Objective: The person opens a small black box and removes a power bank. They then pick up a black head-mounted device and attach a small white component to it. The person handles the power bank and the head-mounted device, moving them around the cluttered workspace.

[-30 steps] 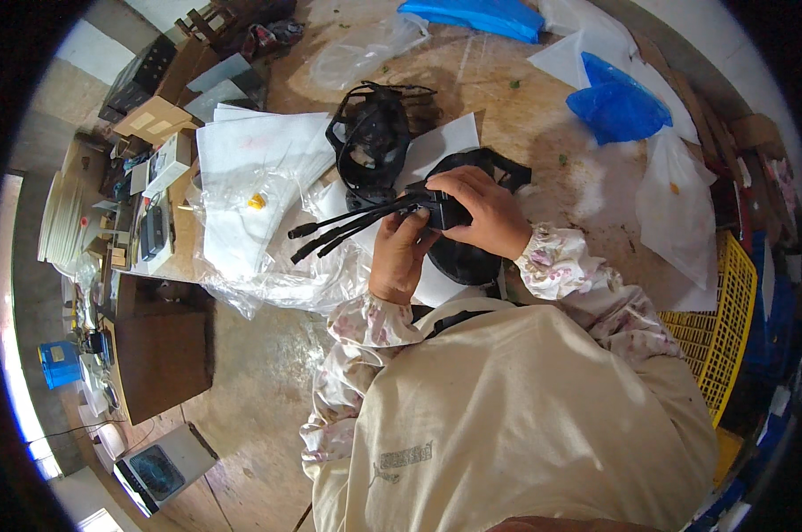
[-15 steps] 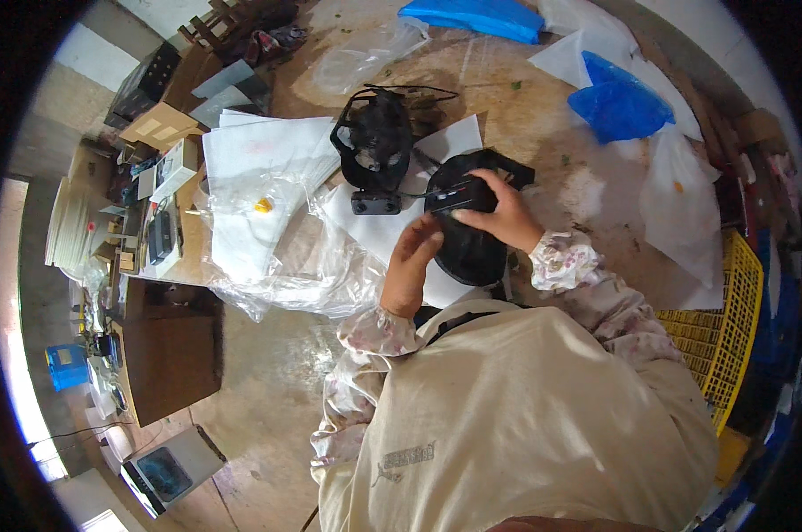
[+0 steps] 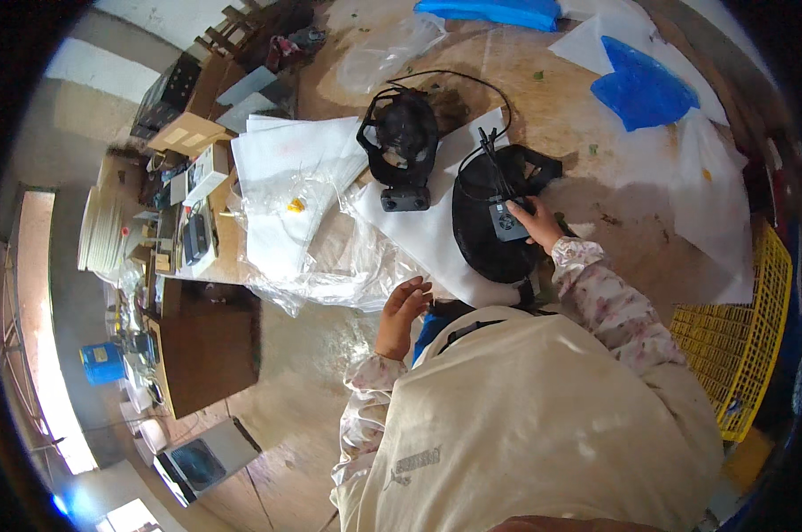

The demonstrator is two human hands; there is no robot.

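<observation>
My right hand [image 3: 536,222] is closed on a small black box [image 3: 510,222] with a round fan grille on its face. Thin black cables [image 3: 494,168] rise from the box, and one loops over toward a black head-strap rig [image 3: 404,133]. Beneath the box lies a rounded black fabric item [image 3: 482,253] with a strap at its far right; I cannot tell its exact kind. A dark camera module [image 3: 405,198] sits at the near end of the rig. My left hand [image 3: 403,312] is empty near the table's front edge, its fingers loosely apart.
White foam sheets [image 3: 281,160] and crumpled clear plastic [image 3: 330,275] cover the table's left part. Blue plastic [image 3: 645,84] lies at the far right. A yellow basket [image 3: 733,328] stands to my right. Boxes [image 3: 208,173] and a wooden cabinet [image 3: 208,341] are at left.
My left hand has drawn back from the rounded black item toward my body. The box with its cables now shows in my right hand, and the cable arcs higher above the table.
</observation>
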